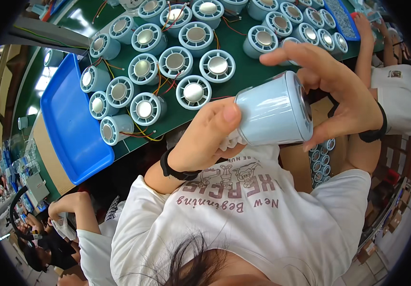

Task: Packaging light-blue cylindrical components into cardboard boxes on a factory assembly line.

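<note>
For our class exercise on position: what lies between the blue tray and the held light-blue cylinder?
The head view shows disc-topped cylinders, coloured wires and the left hand between the blue tray and held cylinder.

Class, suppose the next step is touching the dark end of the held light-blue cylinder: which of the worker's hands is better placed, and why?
Probably the right hand: its fingers are spread around the dark end, while the left hand grips the light-blue cylinder toward its opposite end.

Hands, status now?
Left hand: closed on a light-blue cylinder.
Right hand: open, fingers curved beside the cylinder's right end; contact can't be told.
</note>
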A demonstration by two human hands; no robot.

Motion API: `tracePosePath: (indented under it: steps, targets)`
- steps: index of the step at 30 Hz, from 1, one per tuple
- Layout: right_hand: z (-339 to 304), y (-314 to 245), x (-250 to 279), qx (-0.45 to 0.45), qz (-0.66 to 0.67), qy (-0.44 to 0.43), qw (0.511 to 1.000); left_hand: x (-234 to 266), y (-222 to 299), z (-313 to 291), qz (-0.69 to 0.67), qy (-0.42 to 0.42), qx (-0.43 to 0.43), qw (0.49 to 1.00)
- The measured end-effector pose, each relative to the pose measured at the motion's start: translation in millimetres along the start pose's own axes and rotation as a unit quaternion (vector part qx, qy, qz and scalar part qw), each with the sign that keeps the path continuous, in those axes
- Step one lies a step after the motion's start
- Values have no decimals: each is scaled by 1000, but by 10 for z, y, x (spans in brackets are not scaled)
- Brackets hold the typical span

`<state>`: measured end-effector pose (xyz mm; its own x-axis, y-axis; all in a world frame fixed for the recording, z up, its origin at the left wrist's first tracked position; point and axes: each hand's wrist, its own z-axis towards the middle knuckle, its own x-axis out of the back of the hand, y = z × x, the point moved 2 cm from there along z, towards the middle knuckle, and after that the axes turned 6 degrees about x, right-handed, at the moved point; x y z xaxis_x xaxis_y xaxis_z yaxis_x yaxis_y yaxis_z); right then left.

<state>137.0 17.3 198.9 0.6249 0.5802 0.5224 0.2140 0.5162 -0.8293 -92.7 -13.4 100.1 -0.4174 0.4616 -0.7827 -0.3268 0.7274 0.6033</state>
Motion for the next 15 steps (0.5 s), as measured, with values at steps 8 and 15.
tracePosePath:
  steps: [8,15]
  targets:
    - [-98,102,5,-92,23,-80,992,-232,-11,165,5,25,79,997]
    - [-130,228,8,-80,74,-60,992,-217,-82,208,-51,-17,80,995]
